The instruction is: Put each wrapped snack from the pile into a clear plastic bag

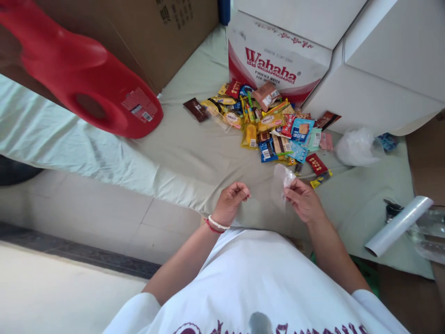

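Note:
Between the thumb and fingers of my right hand [303, 200] is a small clear plastic bag [285, 175], thin and crumpled, its upper part sticking out above the fingertips. My left hand [232, 202] hovers to its left with the fingers curled into a pinch; whether anything tiny is in them is hidden. Just beyond both hands lies a heap of packaged snacks [271, 121] in yellow, blue, red and brown wrappers. A red snack packet [316, 163] sits at the heap's near right edge, close to my right hand.
Behind the heap stands a white and red Wahaha carton [274, 60]. A big red jug [114, 104] is at the left, before a brown cardboard box [139, 37]. On the right are a crumpled white plastic bag [358, 146] and a roll of clear film [398, 226]. Pale cloth [184, 162] covers the surface.

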Available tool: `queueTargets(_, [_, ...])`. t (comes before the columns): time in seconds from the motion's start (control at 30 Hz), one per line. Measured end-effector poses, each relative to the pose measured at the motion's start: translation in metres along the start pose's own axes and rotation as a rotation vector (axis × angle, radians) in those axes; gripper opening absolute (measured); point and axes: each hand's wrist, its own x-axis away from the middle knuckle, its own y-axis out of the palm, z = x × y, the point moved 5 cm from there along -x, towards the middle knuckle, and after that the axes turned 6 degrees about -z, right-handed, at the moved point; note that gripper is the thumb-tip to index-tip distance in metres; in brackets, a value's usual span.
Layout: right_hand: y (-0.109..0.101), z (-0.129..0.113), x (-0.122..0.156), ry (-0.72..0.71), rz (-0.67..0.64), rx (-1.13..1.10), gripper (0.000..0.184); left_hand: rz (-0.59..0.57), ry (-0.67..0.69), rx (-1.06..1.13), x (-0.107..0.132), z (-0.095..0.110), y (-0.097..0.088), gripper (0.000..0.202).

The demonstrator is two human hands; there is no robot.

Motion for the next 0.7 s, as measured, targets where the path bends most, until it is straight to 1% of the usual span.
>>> queueTargets(0.03, [0.0,0.001,0.001,0.008,-0.001,0.036,0.042,-0.011,0.005,-0.05,0.0,0.001,0.004,0.04])
queueTargets(0.1, [0.007,0.005,0.004,0.036,-0.047,0.141,0.04,-0.068,-0.006,-0.132,-0.001,0.0,0.018,0.038])
queueTargets(0.17, [0.02,0.007,0.007,0.048,-0.122,0.243,0.037,-0.108,-0.029,-0.152,-0.004,-0.003,0.032,0.038])
queueTargets(0.23, [0.029,0.006,0.009,0.029,-0.19,0.288,0.033,-0.099,-0.038,-0.133,-0.007,-0.006,0.04,0.04])
queueTargets(0.27, [0.031,0.004,0.01,0.021,-0.213,0.285,0.031,-0.087,-0.039,-0.121,-0.008,-0.008,0.04,0.041])
queueTargets(0.33, [0.027,0.0,0.011,0.02,-0.228,0.255,0.03,-0.064,-0.036,-0.112,-0.01,-0.01,0.036,0.041])
queueTargets(0.47, [0.008,-0.008,0.012,0.011,-0.161,0.18,0.029,-0.021,-0.043,-0.097,-0.011,-0.012,0.022,0.042])
queueTargets(0.53, [0.006,-0.009,0.013,-0.001,-0.134,0.181,0.03,0.009,-0.054,-0.078,-0.011,-0.014,0.019,0.043])
queueTargets(0.6, [0.014,-0.007,0.013,-0.003,-0.154,0.237,0.031,0.033,-0.065,-0.069,-0.011,-0.015,0.02,0.043])
queueTargets(0.7, [0.033,-0.002,0.011,-0.013,-0.255,0.32,0.031,0.031,-0.067,-0.075,-0.012,-0.019,0.026,0.043])
